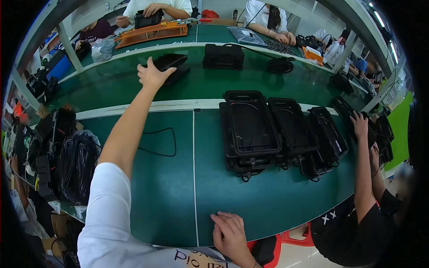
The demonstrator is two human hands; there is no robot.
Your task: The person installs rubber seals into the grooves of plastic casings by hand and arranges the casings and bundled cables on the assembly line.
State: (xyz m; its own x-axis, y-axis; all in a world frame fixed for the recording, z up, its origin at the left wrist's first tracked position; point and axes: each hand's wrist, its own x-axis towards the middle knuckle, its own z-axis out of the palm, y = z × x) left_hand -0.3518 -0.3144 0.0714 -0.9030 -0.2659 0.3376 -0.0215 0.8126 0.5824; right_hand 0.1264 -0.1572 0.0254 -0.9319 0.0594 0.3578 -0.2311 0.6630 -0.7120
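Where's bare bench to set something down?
Bare: the green bench between left arm, thin cable and right hand; also between right hand and the stacked cases. Crowded: the right side, with those stacks, and the left end, with the cable bundle.

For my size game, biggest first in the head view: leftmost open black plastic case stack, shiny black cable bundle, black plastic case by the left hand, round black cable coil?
1. Case stack
2. Cable bundle
3. Plastic case by the left hand, partly covered
4. Cable coil
Nearness makes real sizes unsure.
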